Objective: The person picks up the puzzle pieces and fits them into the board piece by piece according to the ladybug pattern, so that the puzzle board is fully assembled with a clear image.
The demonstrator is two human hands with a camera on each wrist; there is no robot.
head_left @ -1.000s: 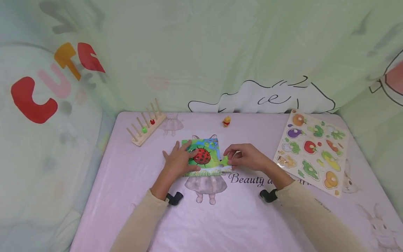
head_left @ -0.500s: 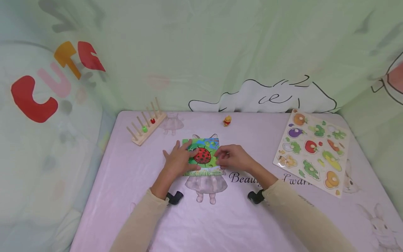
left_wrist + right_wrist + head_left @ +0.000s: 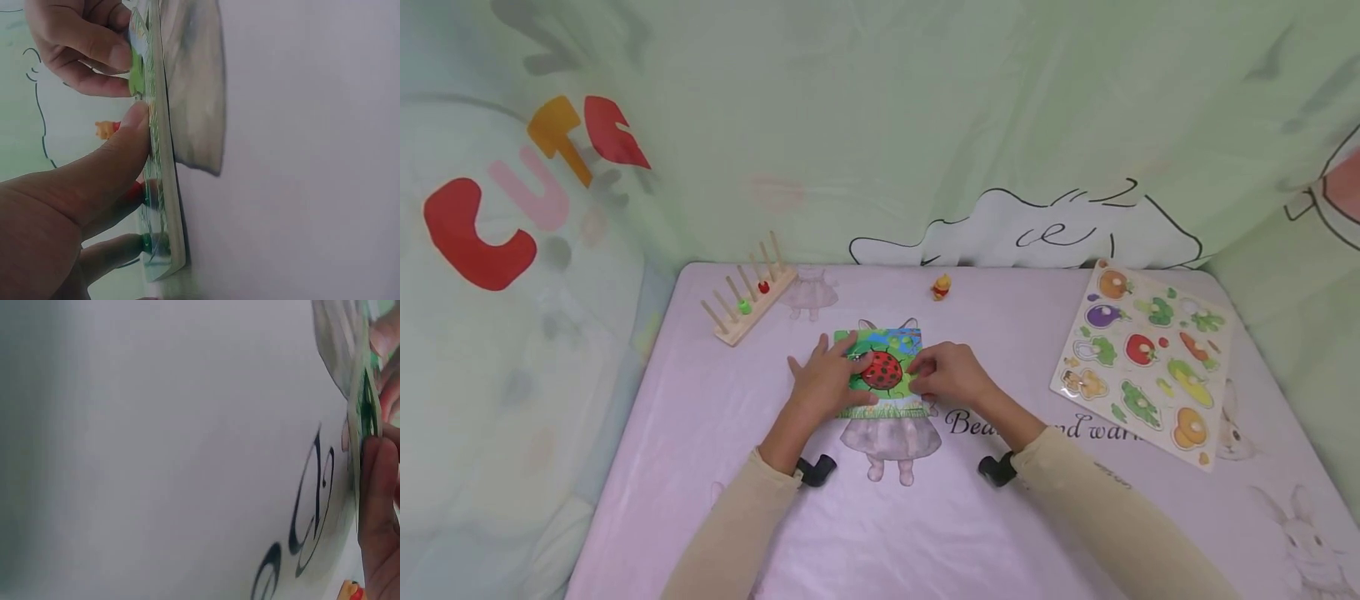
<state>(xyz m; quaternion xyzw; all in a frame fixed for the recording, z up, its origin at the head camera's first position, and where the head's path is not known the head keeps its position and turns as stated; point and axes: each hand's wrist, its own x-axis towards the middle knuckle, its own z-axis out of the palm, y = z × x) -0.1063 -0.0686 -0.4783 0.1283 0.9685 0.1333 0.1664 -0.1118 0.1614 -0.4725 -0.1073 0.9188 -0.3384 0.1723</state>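
A ladybug jigsaw puzzle [image 3: 883, 372] lies flat in its shallow tray near the middle of the table. My left hand [image 3: 822, 387] rests on its left side, fingers spread, the thumb pressing near the bottom edge. At the lower right corner my right hand [image 3: 957, 377] pinches a green puzzle piece [image 3: 135, 75] between thumb and fingers. In the right wrist view that piece [image 3: 375, 403] is tilted, one edge raised off the tray. My right fingers hide most of the piece in the head view.
A wooden peg rack [image 3: 756, 307] with a green and a red bead stands at the back left. Behind the puzzle is a small yellow bear figure [image 3: 941, 288]. A vegetable peg puzzle board [image 3: 1142, 362] lies at the right. Fabric walls [image 3: 887, 133] enclose the table.
My right hand has moved left with the puzzle piece, from beside the puzzle onto its lower right corner. The left hand has stayed in place.
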